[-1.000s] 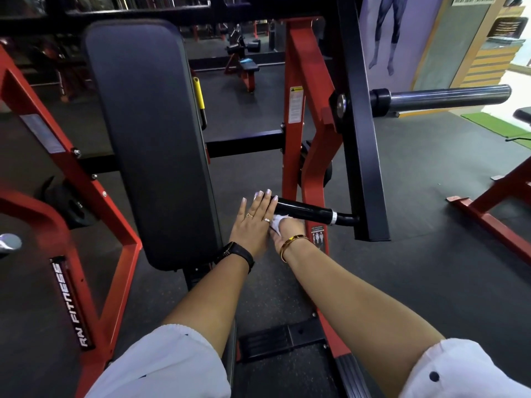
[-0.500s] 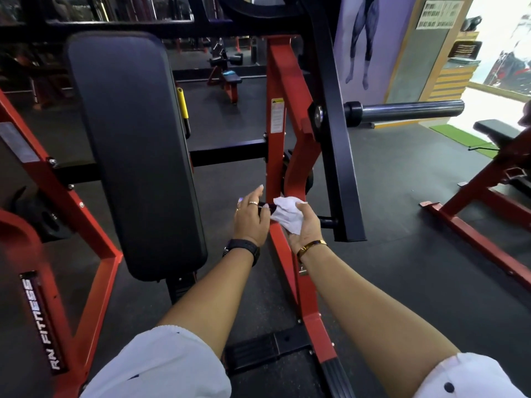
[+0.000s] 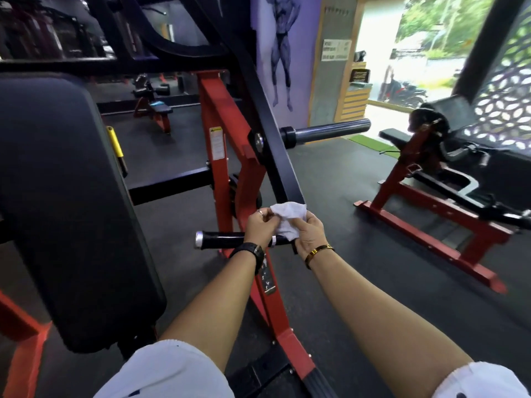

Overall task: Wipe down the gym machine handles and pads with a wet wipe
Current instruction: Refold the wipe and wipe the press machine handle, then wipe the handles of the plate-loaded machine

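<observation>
1. A person's two bare forearms are reaching forward over a red gym machine frame (image 3: 218, 156), seen from a head-worn camera.
2. Both hands are holding a white wipe (image 3: 288, 218) between them, just above the black handle (image 3: 221, 239).
3. The left hand (image 3: 260, 225) is using a fingertip grip, pinching the wipe's left edge. The right hand (image 3: 309, 235) is curling its grip round the wipe's right side.
4. The handle is lying level, its long axis running left to right and its silver-capped free end pointing left.
5. The wipe appears lifted clear of the handle, probably being refolded. Wiping means bringing it straight down, and the left hand is nearer the bare stretch.
6. A large black pad (image 3: 66, 202) is standing well apart on the left.
</observation>
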A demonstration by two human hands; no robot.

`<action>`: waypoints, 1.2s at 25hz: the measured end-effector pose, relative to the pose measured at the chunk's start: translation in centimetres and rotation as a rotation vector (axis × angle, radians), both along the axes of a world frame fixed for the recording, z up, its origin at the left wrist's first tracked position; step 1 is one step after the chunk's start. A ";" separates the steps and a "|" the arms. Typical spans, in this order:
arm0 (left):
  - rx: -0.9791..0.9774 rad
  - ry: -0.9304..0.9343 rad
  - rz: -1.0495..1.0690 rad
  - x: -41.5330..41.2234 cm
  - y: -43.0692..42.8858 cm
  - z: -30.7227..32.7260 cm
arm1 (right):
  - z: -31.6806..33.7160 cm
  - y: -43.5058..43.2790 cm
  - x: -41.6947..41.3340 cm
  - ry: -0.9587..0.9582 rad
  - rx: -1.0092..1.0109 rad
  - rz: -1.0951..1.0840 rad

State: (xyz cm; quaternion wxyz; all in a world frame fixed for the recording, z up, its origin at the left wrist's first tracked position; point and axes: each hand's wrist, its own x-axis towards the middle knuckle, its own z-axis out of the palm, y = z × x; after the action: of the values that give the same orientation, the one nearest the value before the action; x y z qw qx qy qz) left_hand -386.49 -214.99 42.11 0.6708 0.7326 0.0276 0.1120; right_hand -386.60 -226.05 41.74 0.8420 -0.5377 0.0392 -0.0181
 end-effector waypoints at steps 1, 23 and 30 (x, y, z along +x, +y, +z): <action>0.013 -0.004 -0.025 0.3 -0.4 0.0 | 0.0 -0.6 -0.1 0.000 -0.010 -0.032; 0.040 0.009 -0.688 -3.7 -15.5 -2.6 | -1.5 -14.5 -13.2 0.113 -0.084 -0.524; 0.033 0.059 -0.828 -6.1 -27.7 -3.0 | -2.1 -25.0 -16.5 0.085 -0.096 -0.817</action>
State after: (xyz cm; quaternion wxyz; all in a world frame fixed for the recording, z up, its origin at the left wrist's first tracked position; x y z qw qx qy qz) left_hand -392.59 -242.67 39.06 0.6464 0.6952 -0.2520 -0.1882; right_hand -403.09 -251.08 39.63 0.7370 -0.5170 0.2832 -0.3307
